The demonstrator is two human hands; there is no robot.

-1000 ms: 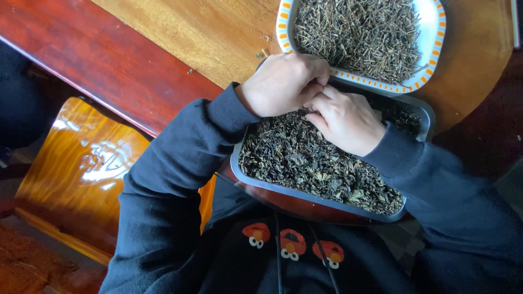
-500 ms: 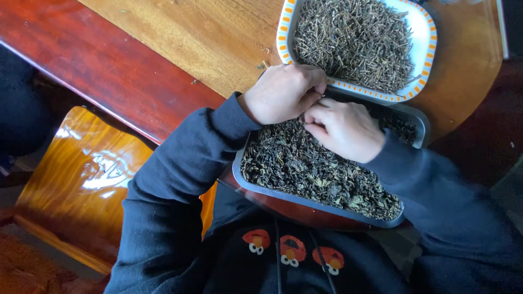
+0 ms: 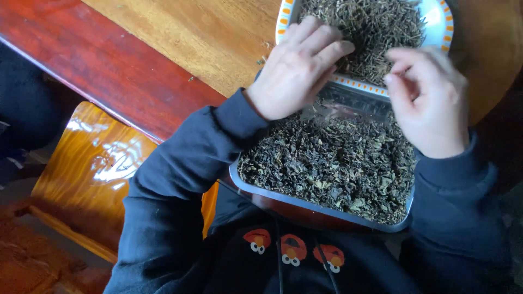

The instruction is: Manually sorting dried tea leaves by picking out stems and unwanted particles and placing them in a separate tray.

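A metal tray (image 3: 327, 205) full of dark dried leaves (image 3: 338, 163) rests on my lap against the table edge. Beyond it on the table stands a white tray with an orange-dashed rim (image 3: 359, 86), holding thin dried stems (image 3: 370, 27). My left hand (image 3: 297, 68) lies over the near rim of the white tray, fingers spread and stretched toward the stems. My right hand (image 3: 427, 98) hovers at the right, above the gap between the two trays, fingers curled with thumb and forefinger pinched; I cannot see whether anything is between them.
A wooden table (image 3: 180, 32) with a dark red border (image 3: 109, 76) runs across the top. A glossy orange wooden chair seat (image 3: 98, 169) sits at the left beside me. My dark sweatshirt (image 3: 294, 256) with small red figures fills the bottom.
Both hands have lifted off the leaf tray and parted. The left hand opened and reached onto the white tray; the right hand moved right and up.
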